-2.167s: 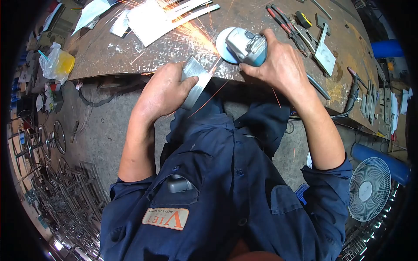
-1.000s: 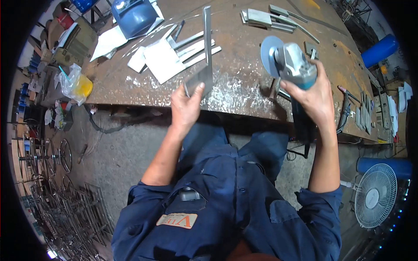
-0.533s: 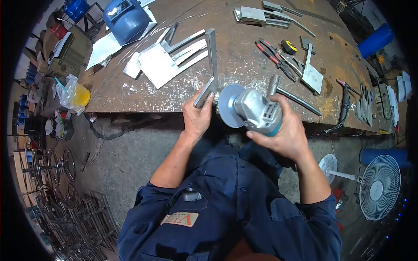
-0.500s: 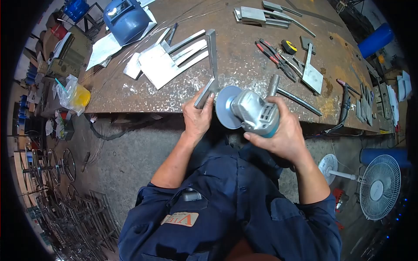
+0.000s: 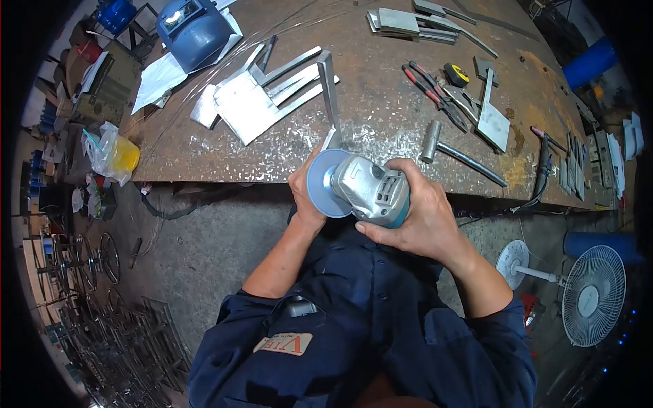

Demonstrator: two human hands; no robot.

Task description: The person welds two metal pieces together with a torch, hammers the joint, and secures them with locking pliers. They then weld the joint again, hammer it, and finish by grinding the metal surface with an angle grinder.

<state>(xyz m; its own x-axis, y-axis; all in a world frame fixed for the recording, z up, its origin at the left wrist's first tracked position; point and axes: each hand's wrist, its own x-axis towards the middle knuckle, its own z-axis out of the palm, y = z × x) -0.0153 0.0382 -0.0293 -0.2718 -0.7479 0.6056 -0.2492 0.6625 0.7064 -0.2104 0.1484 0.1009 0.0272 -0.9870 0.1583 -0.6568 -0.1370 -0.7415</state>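
Observation:
My right hand [image 5: 432, 217] is wrapped round the body of an angle grinder [image 5: 373, 190], thumb below and fingers over the top. Its pale round disc [image 5: 317, 183] faces left and covers part of my left hand [image 5: 306, 207]. That hand grips the near end of a steel bracket [image 5: 329, 92], whose long bar reaches up over the table edge; the gripped end is mostly hidden behind the disc. Beyond the grinder lie a hammer [image 5: 469, 163] and red-handled pliers [image 5: 435, 95] on the metal table [image 5: 231, 160].
Welded steel brackets [image 5: 248, 115] lie at left beside a blue welding helmet [image 5: 198, 41]. A tape measure [image 5: 456, 75], another plated bracket [image 5: 493, 126] and a welding torch [image 5: 542, 160] rest to the right. A bag of yellow liquid [image 5: 122, 156] hangs at the left edge; a fan [image 5: 588, 299] stands at right.
The grinder in my right hand has moved left, its disc now overlapping my left hand and the bracket's near end. The bracket stays gripped in my left hand.

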